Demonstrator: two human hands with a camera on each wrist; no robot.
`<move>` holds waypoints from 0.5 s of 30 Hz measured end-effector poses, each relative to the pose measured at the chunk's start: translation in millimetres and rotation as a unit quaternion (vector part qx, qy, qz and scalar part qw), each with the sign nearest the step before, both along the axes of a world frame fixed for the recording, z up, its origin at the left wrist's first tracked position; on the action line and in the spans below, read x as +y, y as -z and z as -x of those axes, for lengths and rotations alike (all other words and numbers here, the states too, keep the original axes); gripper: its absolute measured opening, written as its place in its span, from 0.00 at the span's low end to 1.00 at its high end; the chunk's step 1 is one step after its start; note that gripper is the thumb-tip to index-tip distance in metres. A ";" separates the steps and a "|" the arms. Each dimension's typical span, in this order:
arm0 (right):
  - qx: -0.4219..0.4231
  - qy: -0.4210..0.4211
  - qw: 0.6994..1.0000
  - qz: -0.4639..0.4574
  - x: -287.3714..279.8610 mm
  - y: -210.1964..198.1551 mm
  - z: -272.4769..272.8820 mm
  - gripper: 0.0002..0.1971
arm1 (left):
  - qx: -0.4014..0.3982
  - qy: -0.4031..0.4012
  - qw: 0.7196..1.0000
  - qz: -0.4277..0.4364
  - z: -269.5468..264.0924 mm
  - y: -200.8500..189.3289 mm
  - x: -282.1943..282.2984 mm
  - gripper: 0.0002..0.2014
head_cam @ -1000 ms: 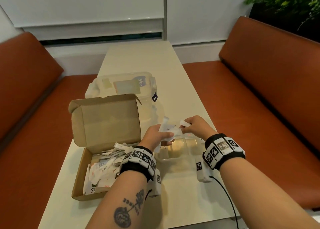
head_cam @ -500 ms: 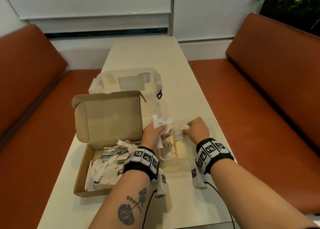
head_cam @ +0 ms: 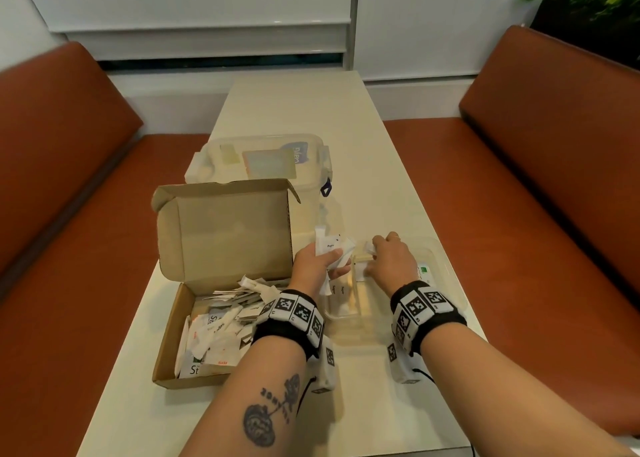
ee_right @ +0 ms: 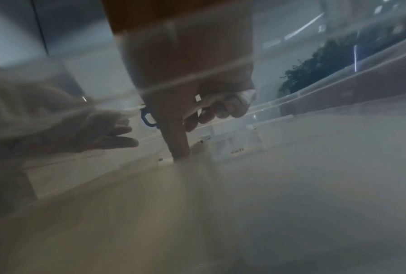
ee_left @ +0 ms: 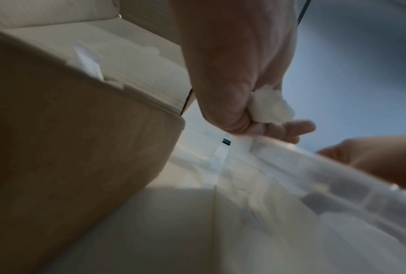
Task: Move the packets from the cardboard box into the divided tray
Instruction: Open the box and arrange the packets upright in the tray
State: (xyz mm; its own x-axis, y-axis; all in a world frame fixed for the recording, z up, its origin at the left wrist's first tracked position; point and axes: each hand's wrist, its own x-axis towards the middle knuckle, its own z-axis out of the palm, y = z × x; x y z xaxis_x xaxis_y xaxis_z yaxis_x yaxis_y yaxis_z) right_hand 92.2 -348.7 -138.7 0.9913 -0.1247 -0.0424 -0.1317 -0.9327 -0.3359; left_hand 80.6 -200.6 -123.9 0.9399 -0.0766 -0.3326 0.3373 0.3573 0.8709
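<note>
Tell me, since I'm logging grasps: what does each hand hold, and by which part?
The left hand grips a bunch of white packets by their lower ends. The right hand pinches one small packet at its fingertips, over the divided tray.

From the left wrist view, the left hand (ee_left: 239,74) hangs down from the top of the frame with its fingers (ee_left: 288,128) curled round a crumpled white bundle of packets (ee_left: 273,109), which bulges out between palm and fingertips. To its left stands the brown outer wall of the cardboard box (ee_left: 79,148), its pale lid raised behind and a white packet (ee_left: 89,63) poking above the rim. At lower right runs the clear rim of the divided tray (ee_left: 338,181) on the pale table (ee_left: 150,231), with the right hand (ee_left: 373,157) just above it at the frame's edge, blurred.
</note>
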 end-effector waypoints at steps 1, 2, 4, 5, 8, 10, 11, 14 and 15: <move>0.001 0.000 1.000 -0.001 0.5 0.7 0.5 0.14 | 0.000 0.000 1.000 -0.003 0.1 0.0 -0.1 0.08; 0.001 0.001 1.000 -0.004 0.7 1.9 1.4 0.14 | 0.000 0.002 1.000 -0.006 0.4 -0.1 -0.1 0.08; 0.006 0.004 1.000 -0.010 0.0 3.4 2.1 0.15 | -0.001 0.003 1.000 -0.010 0.9 -0.3 0.0 0.09; 0.009 0.007 1.000 -0.016 -0.4 3.1 2.2 0.16 | 0.000 0.003 1.000 -0.010 1.0 -0.2 -0.1 0.09; 0.002 0.030 0.997 -0.066 -1.7 0.0 3.4 0.23 | 0.002 0.001 1.000 -0.010 1.0 -1.2 -0.3 0.09; 0.002 0.053 0.987 -0.149 -2.5 -9.6 2.5 0.19 | 0.004 -0.001 1.000 -0.002 1.3 -2.8 -0.6 0.10; 0.012 0.068 0.975 -0.214 -2.9 -16.7 0.8 0.15 | 0.004 -0.001 1.000 0.002 1.9 -3.6 -0.5 0.10; 0.090 0.124 0.921 -0.358 -5.1 -42.1 -10.1 0.11 | 0.001 0.005 1.000 0.019 4.6 -8.0 -0.8 0.12; 0.097 0.135 0.904 -0.393 -6.3 -47.5 -10.4 0.11 | 0.001 0.012 1.000 0.029 5.3 -10.3 -0.5 0.13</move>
State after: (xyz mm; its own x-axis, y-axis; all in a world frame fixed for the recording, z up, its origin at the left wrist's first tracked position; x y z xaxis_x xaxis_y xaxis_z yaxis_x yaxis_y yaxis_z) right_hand 102.6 -355.0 -91.2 0.8932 -0.2170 -0.3938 -0.4473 -0.3404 -0.8270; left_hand 75.3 -201.0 -113.6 0.9371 -0.1179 -0.3285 0.3476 0.3984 0.8488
